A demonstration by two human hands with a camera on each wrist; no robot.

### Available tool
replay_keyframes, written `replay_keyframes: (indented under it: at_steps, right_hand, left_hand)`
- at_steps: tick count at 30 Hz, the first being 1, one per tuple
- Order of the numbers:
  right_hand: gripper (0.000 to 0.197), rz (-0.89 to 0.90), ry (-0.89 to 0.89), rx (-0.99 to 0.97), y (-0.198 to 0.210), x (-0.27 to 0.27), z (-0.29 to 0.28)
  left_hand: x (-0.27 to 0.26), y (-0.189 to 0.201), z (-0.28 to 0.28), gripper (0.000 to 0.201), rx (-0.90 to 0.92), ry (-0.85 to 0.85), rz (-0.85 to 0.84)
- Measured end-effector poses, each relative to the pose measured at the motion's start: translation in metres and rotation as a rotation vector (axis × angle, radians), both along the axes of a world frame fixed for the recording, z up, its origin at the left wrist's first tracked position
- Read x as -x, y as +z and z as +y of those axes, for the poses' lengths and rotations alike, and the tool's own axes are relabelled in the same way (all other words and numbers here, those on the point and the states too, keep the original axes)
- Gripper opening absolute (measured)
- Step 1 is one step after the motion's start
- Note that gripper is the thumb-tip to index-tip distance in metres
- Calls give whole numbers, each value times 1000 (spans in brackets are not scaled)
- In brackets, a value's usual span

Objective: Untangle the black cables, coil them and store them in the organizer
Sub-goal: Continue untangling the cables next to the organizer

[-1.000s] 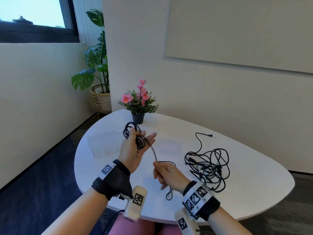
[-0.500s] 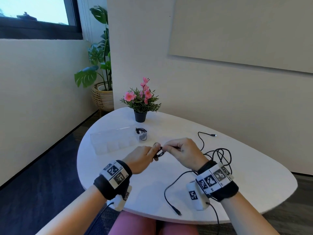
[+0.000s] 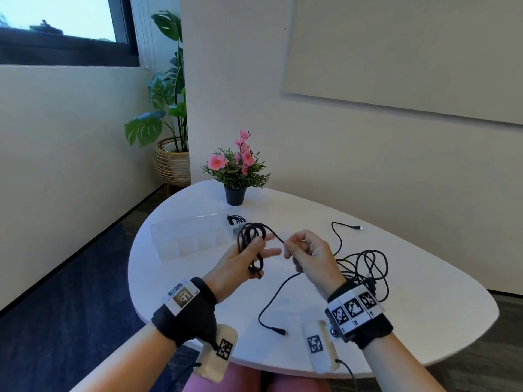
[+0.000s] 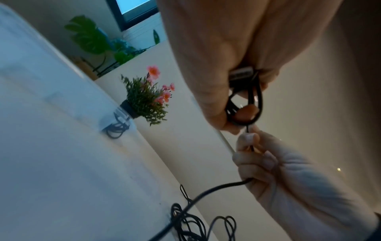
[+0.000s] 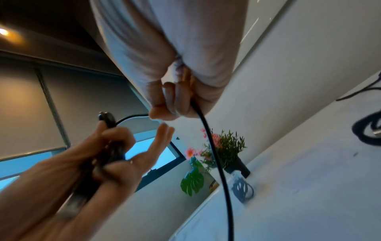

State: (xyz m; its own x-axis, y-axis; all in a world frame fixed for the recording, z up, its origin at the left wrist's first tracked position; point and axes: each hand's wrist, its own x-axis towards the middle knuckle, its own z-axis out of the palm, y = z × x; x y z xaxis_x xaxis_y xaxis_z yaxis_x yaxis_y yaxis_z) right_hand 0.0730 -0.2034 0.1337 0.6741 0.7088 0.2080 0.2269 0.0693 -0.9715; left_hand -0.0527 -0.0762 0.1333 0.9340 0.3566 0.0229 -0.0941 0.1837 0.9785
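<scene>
Loops of black cable (image 3: 250, 244) hang lengthwise along the left hand (image 3: 240, 263), thumb pinning them, fingers straight. Right hand (image 3: 310, 256) pinches the free run, whose plug end (image 3: 281, 331) lies on the worktop (image 3: 424, 321). Half a second ago only a small loop was held. Organizer (image 3: 195, 236) holds one coiled cable (image 3: 236, 220) in its right end compartment.

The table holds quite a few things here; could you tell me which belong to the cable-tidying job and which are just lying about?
Part of the job:
- half-coiled cable, held by the left hand, fed by the right hand
- tangled cables on the table
- clear organizer, with one coiled cable at its far end

Just lying about:
- potted pink flowers
- leafy floor plant
</scene>
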Motion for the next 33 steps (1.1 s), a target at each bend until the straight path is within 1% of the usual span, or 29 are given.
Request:
replay_keyframes:
  at_steps: [1, 3, 5, 7, 8, 10, 11, 13, 15, 18, 20, 22, 24, 26, 28, 30, 33]
  right_hand:
    - [6, 8, 9, 5, -3, 5, 1]
    - [3, -24, 53, 23, -10, 18, 3]
    - [16, -64, 107, 17, -17, 28, 6]
    - [26, -65, 139, 58, -24, 29, 6]
    - [26, -59, 155, 104, -28, 29, 6]
    - [19, -60, 175, 214, -36, 29, 4]
    - [17, -73, 174, 266, -40, 29, 3]
    - [22, -134, 158, 341, -45, 27, -4]
    - [24, -221, 151, 348, -44, 24, -12]
    - [17, -310, 74, 288, -30, 17, -21]
    - [11, -362, 16, 249, -16, 12, -24]
    - [9, -401, -17, 221, 0, 7, -23]
    - [20, -421, -12, 214, 12, 7, -19]
    - [40, -435, 17, 250, 21, 9, -12]
    - [50, -486, 46, 298, 27, 10, -5]
    - [47, -541, 79, 319, 31, 9, -1]
    - [38, -571, 146, 288, 34, 9, 0]
  left_hand:
    - [-2, -1, -1, 47, 87, 31, -37]
    - [-6, -3, -3, 46, 183, 93, -88]
    - [-9, -5, -3, 45, 239, 161, -123]
    - [-11, -6, 1, 44, 279, 263, -146]
    - [-12, -5, 4, 40, 279, 319, -146]
    - [-10, -1, 8, 34, 238, 407, -127]
    - [-9, 3, 11, 34, 204, 444, -112]
    - [-8, 11, 18, 37, 126, 490, -85]
    - [-6, 15, 27, 38, 67, 503, -46]
    - [-5, 11, 36, 37, 2, 449, 73]
    - [-4, 4, 32, 38, -50, 374, 141]
    - [-3, -1, 20, 41, -110, 288, 174]
    - [-1, -4, 8, 49, -179, 179, 168]
    - [0, -8, -2, 57, -239, 70, 127]
    - [1, -9, -8, 56, -279, 17, 103]
    - [4, -4, -12, 51, -284, 9, 102]
    - [9, -1, -12, 46, -301, -9, 65]
